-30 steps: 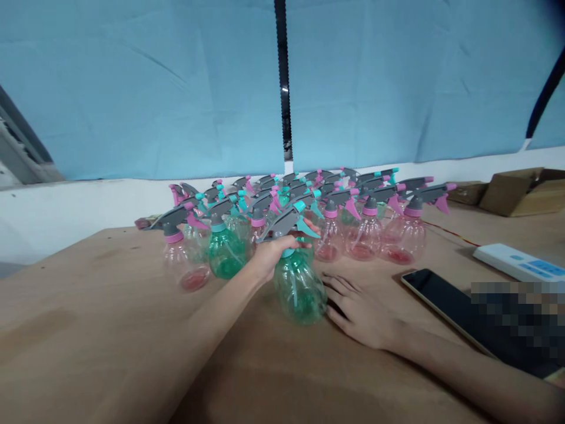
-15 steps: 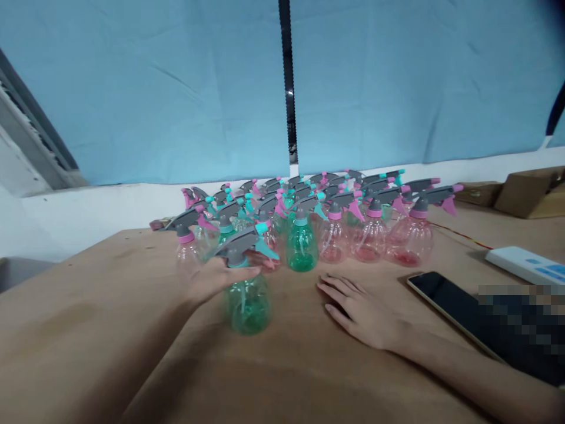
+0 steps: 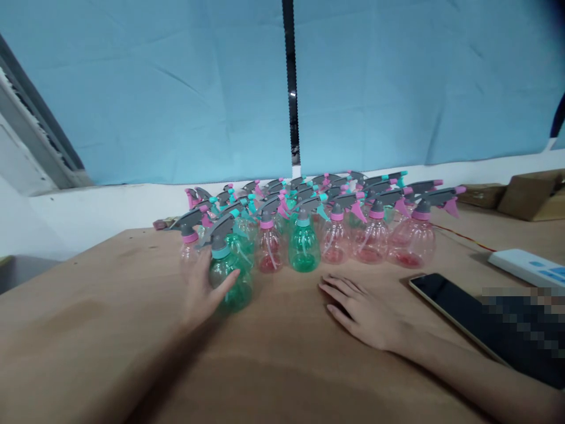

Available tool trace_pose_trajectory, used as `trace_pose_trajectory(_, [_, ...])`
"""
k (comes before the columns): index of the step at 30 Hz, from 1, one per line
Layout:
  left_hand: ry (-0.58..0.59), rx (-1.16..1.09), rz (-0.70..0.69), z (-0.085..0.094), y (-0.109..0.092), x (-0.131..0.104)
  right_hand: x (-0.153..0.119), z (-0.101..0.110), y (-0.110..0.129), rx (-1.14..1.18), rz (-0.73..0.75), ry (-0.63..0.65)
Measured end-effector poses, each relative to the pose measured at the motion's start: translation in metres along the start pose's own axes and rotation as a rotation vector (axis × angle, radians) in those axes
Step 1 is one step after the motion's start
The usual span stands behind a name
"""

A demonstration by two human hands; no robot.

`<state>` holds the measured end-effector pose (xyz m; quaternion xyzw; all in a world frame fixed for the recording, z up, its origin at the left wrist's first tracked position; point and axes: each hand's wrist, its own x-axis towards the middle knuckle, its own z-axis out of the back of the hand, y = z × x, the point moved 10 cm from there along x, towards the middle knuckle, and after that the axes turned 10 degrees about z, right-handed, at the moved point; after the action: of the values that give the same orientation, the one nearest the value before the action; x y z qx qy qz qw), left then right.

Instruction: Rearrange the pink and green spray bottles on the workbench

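A green spray bottle (image 3: 233, 288) with a grey and turquoise trigger head stands upright at the front left of the group. My left hand (image 3: 206, 292) is wrapped round its left side, thumb across the front; the other fingers are mostly hidden behind it. Flat on the table lies my right hand (image 3: 355, 312), fingers stretched out and holding nothing. Just beyond it are a pink spray bottle (image 3: 334, 244) and another green spray bottle (image 3: 303, 250). Several more pink and green spray bottles stand packed in rows behind.
On the right a dark phone (image 3: 459, 318) lies on the wooden table (image 3: 282, 365), partly blurred out by pixels. Past it sit a white power strip (image 3: 525, 268) with a thin cable and a cardboard box (image 3: 532, 197). A blue cloth (image 3: 185, 88) covers the wall behind.
My left hand has brought the green spray bottle left and back, close against the front row. The hand now grips its body, lower than the neck. My right hand stays put.
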<state>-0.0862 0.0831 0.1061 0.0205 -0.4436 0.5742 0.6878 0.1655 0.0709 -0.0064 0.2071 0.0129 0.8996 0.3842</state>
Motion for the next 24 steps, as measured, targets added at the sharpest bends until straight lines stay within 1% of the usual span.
trace_pose_trajectory(3, [-0.071,0.138,-0.110,-0.005,0.004,-0.008,0.000,0.001,0.000,0.002,-0.003,0.004])
trace_pose_trajectory(8, [-0.101,0.251,-0.149,-0.017,0.010,-0.016,0.001,0.000,0.001,-0.007,-0.011,0.027])
trace_pose_trajectory(11, [-0.093,0.250,-0.170,-0.022,0.008,-0.015,0.000,0.000,0.000,0.004,-0.009,0.017])
trace_pose_trajectory(15, [-0.044,0.238,-0.166,-0.032,0.007,-0.011,0.000,0.000,0.000,0.003,0.002,-0.003])
trace_pose_trajectory(19, [-0.026,0.208,-0.137,-0.038,0.009,-0.006,0.001,0.002,0.002,-0.006,0.007,-0.012])
trace_pose_trajectory(24, [-0.019,0.173,-0.141,-0.046,0.016,0.002,0.001,0.003,0.002,-0.019,-0.004,-0.001])
